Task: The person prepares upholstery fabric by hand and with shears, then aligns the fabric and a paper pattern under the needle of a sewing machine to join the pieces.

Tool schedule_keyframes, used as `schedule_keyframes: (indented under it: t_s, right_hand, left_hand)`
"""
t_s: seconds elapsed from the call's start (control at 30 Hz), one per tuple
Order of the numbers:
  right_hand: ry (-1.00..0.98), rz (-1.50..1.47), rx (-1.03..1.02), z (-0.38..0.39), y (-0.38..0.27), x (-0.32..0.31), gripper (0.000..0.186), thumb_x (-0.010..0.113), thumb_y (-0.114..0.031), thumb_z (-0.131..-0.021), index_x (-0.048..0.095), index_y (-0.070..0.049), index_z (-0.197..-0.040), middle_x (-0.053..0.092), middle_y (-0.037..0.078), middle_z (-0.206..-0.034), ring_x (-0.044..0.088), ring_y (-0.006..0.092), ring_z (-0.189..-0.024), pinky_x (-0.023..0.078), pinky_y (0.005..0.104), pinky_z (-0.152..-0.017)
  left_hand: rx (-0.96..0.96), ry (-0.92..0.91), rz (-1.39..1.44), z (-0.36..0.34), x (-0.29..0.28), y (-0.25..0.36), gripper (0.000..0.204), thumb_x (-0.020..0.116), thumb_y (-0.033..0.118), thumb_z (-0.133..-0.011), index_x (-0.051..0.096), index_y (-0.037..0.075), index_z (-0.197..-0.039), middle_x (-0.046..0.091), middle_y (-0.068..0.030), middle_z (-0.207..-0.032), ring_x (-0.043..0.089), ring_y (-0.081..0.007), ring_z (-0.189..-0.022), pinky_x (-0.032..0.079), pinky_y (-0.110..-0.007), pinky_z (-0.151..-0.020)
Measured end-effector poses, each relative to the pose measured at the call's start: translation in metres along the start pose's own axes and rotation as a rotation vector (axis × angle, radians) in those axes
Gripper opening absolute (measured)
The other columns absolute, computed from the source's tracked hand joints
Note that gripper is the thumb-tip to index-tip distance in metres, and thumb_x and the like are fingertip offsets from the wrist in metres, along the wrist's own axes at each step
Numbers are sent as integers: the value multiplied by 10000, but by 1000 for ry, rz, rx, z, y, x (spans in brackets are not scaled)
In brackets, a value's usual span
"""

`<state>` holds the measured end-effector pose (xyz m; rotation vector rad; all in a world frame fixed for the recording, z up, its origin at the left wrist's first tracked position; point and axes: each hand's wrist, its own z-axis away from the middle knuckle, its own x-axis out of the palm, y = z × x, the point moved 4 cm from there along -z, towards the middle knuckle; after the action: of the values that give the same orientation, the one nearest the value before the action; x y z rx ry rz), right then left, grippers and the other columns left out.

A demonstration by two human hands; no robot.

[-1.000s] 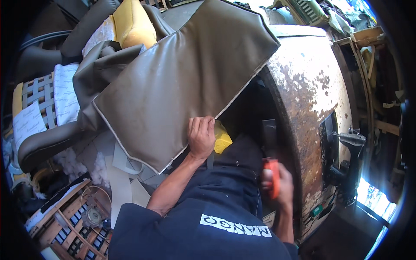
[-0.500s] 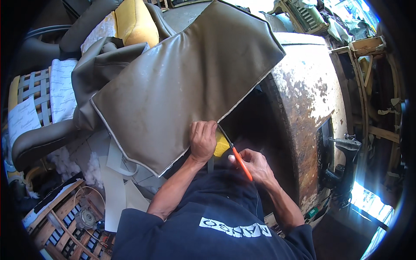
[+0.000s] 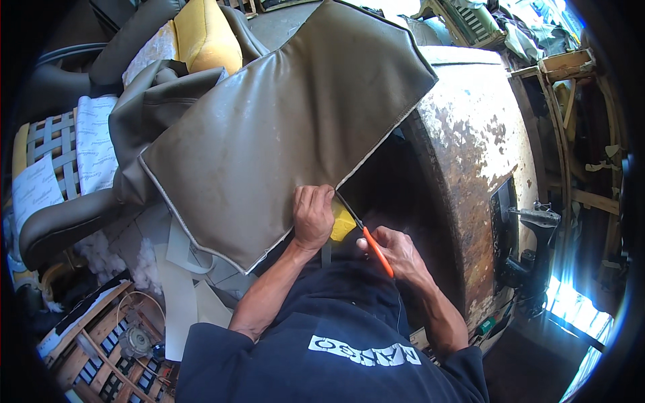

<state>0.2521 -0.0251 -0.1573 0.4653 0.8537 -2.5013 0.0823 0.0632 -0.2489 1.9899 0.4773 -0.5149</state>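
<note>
A large brown leatherette cover [image 3: 269, 134] with pale seam edges spreads out before me. My left hand [image 3: 313, 218] is closed on its near edge, fingers curled over the brown material. Just to the right, my right hand [image 3: 398, 255] grips orange-handled scissors [image 3: 378, 252], seen nearly edge-on. Their dark, narrow blades reach up and left to the cover's edge beside my left fingertips. Whether the blades are apart is too small to make out. Below the blades, a yellow piece [image 3: 342, 223] shows between my hands.
A worn, peeling white-and-brown curved panel [image 3: 470, 127] stands at the right, near a dark machine arm [image 3: 537, 228]. Yellow foam [image 3: 208, 37] and a webbed seat frame [image 3: 54, 144] lie at the left. A wooden slatted frame [image 3: 87, 342] is at the lower left.
Both hands keep nearly the same places at the cover's edge. The scissors have shifted very slightly with my right hand; the whole view has moved a little.
</note>
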Motion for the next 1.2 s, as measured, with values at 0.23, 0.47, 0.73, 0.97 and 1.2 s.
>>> schedule_keyframes:
  t_s: [0.23,0.47,0.73,0.97,1.2]
  right_hand:
    - [-28,20,-11,19,22,6,556,772,-554,-937,677,-8,-892,590,31,-663,529,116,-625,422,359,-564]
    - [470,-303,-136,58,51,-22,342,847,-242,-906,622,-30,-1053,636,49,-832,563,92,-665,478,297,-597]
    - [1197,346,437,143,207,-115,512,824,-314,-886,625,29,-1211,640,228,-1125,641,394,-1048,504,482,-914]
    - [1319,177,-449,107,44,-130,671,837,-189,-850,566,5,-1432,580,246,-1402,535,408,-1342,421,489,-1151]
    - [868,539,-1270,39,-161,-128,1144,899,-199,-738,250,-346,-1669,180,135,-1743,48,421,-1630,86,774,-1235]
  left_hand:
    - [-112,11,46,-3,-1,-9,50,664,73,-979,681,32,-957,645,-125,-894,608,-351,-860,495,-456,-793]
    - [-150,-59,83,-1,-4,-20,83,688,117,-977,685,35,-973,655,-116,-933,612,-338,-894,497,-458,-818]
    - [58,-107,-177,-2,-4,-2,145,772,116,-881,726,91,-1015,665,-96,-969,628,-321,-947,479,-441,-863]
    - [128,1,-142,-43,-107,55,195,723,-48,-828,732,18,-1011,682,-134,-955,643,-339,-899,497,-459,-848]
    - [606,1,-554,-74,-250,149,332,627,-56,-673,735,3,-982,629,-104,-937,619,-309,-846,485,-458,-781]
